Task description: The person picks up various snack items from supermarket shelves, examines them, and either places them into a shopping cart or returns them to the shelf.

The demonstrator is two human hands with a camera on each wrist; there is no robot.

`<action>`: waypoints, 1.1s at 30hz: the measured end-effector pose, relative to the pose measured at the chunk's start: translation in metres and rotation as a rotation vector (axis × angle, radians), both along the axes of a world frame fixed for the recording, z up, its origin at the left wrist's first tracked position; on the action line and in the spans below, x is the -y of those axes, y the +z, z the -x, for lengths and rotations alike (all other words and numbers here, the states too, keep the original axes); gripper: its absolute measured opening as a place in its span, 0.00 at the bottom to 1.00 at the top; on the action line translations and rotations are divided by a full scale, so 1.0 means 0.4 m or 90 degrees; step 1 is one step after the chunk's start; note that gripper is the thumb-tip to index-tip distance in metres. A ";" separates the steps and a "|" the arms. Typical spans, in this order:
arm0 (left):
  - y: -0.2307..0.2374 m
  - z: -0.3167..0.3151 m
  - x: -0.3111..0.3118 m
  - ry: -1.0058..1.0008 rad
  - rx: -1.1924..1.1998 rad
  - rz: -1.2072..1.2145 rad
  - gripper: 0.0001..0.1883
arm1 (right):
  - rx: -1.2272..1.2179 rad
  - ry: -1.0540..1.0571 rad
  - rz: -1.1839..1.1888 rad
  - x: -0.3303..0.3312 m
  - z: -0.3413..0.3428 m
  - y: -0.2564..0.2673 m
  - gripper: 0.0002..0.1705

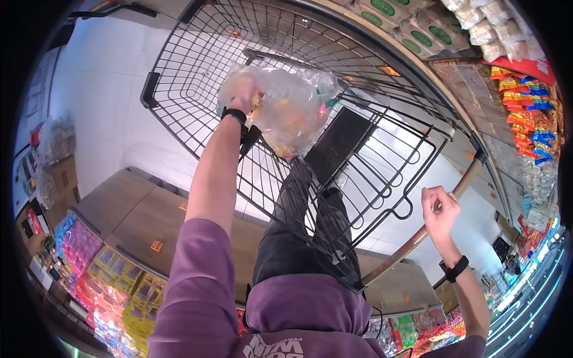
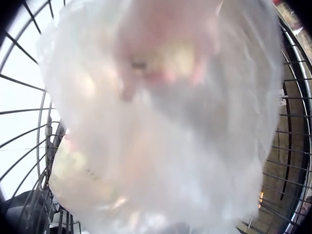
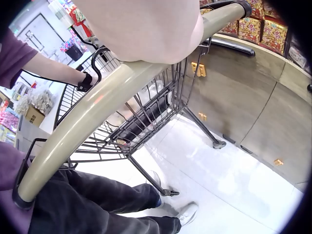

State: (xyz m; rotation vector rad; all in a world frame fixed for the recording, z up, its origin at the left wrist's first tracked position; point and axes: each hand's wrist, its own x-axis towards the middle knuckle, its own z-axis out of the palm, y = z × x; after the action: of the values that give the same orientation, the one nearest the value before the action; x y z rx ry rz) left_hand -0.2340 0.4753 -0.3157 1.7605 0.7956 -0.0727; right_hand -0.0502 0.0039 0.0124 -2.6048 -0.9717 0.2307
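Note:
My left hand [image 1: 243, 92] is inside the cart at the clear plastic bag [image 1: 289, 107], fingers curled round a small yellow and red packet [image 1: 256, 102]. The left wrist view shows that hand [image 2: 168, 29] blurred behind the translucent film of the bag [image 2: 161, 146], with the yellow packet [image 2: 179, 59] at its fingers. My right hand [image 1: 440, 213] is at the cart's handle [image 1: 412, 241], its fingers loosely curled with no object seen in them. From the right wrist, the near part of that hand [image 3: 146, 29] covers part of the beige handle [image 3: 83, 117]; its fingertips are hidden.
The wire cart [image 1: 197, 65] has a folding rack and a dark panel [image 1: 339, 143] at its near end. Snack packets [image 1: 525, 113] line the right side, and more packets [image 1: 113, 268] are at lower left. Cabinet fronts [image 3: 248, 107] run beside the cart.

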 end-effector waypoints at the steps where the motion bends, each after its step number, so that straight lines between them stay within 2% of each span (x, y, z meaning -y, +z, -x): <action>1: 0.008 -0.017 0.018 -0.017 0.042 -0.043 0.16 | 0.001 -0.001 -0.004 0.001 0.000 -0.001 0.10; 2: 0.018 -0.033 0.035 -0.033 0.084 -0.087 0.18 | 0.003 -0.001 -0.008 0.001 -0.001 -0.002 0.10; 4: 0.125 -0.110 0.092 0.213 -0.276 0.339 0.20 | 0.003 0.009 -0.022 0.001 -0.003 -0.004 0.09; 10: 0.289 -0.110 0.277 0.121 -0.170 0.466 0.26 | 0.010 -0.004 -0.029 -0.010 0.004 0.015 0.09; 12: 0.317 -0.123 0.326 0.073 -0.151 0.439 0.25 | -0.002 -0.029 -0.042 0.000 0.007 0.008 0.10; 15: 0.404 -0.140 0.374 0.049 -0.135 0.581 0.26 | 0.007 -0.007 -0.091 0.003 0.002 0.007 0.10; 18: 0.503 -0.134 0.430 0.144 0.007 0.795 0.28 | 0.013 0.004 -0.105 0.013 0.002 -0.005 0.11; 21: 0.602 -0.123 0.510 0.227 0.258 0.986 0.32 | 0.021 0.024 -0.179 0.012 0.002 -0.006 0.10; 22: 0.642 -0.124 0.540 0.201 0.344 1.030 0.33 | 0.024 0.026 -0.204 0.013 -0.001 -0.013 0.10; 27: 0.830 -0.115 0.669 0.138 0.524 1.058 0.36 | 0.015 0.082 -0.241 -0.025 0.040 -0.033 0.09; 33: 1.033 -0.154 0.838 0.018 0.615 1.033 0.36 | -0.037 0.167 -0.264 -0.033 0.070 -0.037 0.07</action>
State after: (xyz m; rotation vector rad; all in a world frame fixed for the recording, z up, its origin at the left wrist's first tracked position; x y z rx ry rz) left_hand -0.1726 0.1401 0.0974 0.1056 -0.0979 0.1272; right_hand -0.0782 0.0173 -0.0025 -2.0868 -1.1973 0.1485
